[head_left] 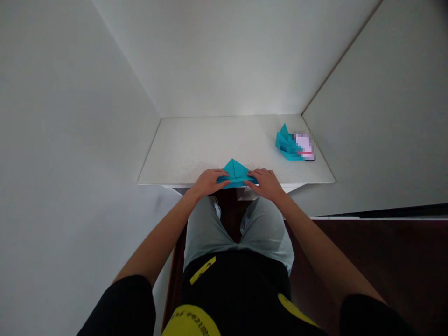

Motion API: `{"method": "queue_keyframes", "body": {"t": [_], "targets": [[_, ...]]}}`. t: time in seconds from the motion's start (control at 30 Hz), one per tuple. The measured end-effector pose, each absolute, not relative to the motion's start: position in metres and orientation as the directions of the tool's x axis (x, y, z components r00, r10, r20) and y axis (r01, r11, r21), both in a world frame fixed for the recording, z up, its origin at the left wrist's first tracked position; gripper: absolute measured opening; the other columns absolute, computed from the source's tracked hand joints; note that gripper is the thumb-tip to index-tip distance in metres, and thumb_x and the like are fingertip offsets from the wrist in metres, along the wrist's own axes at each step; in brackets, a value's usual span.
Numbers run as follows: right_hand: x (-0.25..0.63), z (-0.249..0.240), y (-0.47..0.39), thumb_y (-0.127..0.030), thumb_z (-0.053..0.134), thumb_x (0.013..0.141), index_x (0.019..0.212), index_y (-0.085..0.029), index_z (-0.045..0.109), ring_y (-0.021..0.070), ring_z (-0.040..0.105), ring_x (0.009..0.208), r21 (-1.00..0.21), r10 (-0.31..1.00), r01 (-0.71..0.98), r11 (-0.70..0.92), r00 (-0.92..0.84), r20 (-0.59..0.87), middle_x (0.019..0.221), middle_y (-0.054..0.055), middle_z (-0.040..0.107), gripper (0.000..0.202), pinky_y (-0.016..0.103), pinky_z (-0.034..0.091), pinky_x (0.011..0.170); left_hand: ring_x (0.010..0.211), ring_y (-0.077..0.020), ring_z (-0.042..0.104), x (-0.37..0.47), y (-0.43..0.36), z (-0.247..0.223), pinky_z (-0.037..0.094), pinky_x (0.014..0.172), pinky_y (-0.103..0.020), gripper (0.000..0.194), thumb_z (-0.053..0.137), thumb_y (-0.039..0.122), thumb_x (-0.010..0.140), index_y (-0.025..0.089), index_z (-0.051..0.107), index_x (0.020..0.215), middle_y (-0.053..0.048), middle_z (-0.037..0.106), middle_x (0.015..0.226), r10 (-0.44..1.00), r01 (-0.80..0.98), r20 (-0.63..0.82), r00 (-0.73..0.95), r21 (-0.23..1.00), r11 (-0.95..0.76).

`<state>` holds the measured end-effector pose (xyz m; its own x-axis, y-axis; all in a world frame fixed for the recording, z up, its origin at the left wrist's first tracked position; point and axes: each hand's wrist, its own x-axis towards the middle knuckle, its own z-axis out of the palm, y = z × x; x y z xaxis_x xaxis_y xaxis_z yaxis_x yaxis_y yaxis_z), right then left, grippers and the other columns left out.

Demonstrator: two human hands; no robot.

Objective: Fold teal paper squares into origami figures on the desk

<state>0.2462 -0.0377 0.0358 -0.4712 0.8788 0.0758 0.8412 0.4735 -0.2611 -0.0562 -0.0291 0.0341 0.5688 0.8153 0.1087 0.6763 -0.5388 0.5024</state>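
Observation:
A sheet of teal paper (236,171), folded to a peak with a band along its lower edge, lies at the front edge of the white shelf. My left hand (211,181) grips its left end, thumb on the band and fingers on the paper above. At the other end my right hand (265,182) pinches it the same way. The paper's two ends are partly hidden under my fingers. Farther back on the right sits a teal folded paper boat (285,143).
Behind the boat, a pixelated pinkish object (304,145) lies near the shelf's right side. The white shelf (196,144) is bounded by walls at the left, back and right. My legs (213,228) are below its front edge, over a dark reddish floor (385,266).

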Motion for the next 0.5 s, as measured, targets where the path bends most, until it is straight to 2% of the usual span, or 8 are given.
{"method": "queue_keyframes", "body": {"t": [0.2,0.37,0.5], "targets": [[0.241,0.041,-0.024,-0.039,0.054,0.110,0.121,-0.022,0.078,0.0306,0.068,0.115,-0.268,0.898,0.861,0.432,-0.437,0.046,0.124,0.012,0.079,0.031,0.043,0.044,0.097,0.124,-0.0287,0.076,-0.053,-0.029,0.045,0.057,0.112,-0.041,0.047,0.066,0.056,0.102,0.025,0.077,0.135,-0.007,0.080,0.134,0.855,0.743,0.067,0.515,0.463,-0.484],[0.236,0.033,-0.009,-0.038,0.056,0.108,0.115,-0.020,0.077,0.0306,0.068,0.112,-0.323,0.931,0.875,0.361,-0.359,0.069,0.118,0.013,0.078,0.029,0.043,0.045,0.094,0.120,-0.0270,0.075,-0.043,-0.026,0.046,0.058,0.106,-0.038,0.036,0.065,0.037,0.104,0.026,0.074,0.137,-0.006,0.078,0.135,0.904,0.830,0.020,0.426,0.388,-0.400],[0.231,0.031,-0.004,-0.035,0.058,0.105,0.124,-0.020,0.074,0.0329,0.067,0.117,-0.340,0.932,0.869,0.360,-0.353,0.085,0.125,0.015,0.075,0.029,0.045,0.046,0.097,0.118,-0.0282,0.074,-0.029,-0.027,0.044,0.058,0.104,-0.042,0.040,0.065,0.028,0.104,0.023,0.070,0.143,-0.010,0.074,0.139,0.929,0.886,0.086,0.361,0.280,-0.370]]}}
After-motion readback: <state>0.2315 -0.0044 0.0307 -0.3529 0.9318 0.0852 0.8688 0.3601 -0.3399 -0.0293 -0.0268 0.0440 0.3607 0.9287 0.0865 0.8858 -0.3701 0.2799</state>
